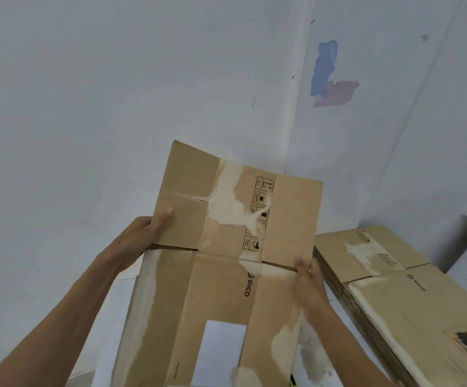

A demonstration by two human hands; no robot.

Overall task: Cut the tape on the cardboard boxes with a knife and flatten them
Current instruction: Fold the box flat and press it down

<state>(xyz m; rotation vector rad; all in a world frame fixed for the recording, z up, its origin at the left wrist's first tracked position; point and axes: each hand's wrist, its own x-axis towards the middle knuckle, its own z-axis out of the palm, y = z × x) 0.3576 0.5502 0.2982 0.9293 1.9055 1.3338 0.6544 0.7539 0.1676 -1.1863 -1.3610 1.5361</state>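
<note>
Left hand (145, 233) grips flattened box (226, 247) edge; right hand (309, 283) pinches opposite edge. Stack (394, 289) right of right hand: keep level, align edges.

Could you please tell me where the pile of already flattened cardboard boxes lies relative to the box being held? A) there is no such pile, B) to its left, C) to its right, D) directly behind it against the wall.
C: the stack of flattened boxes lies right of the held box, beside the right hand, while the left hand grips the opposite edge.
</note>
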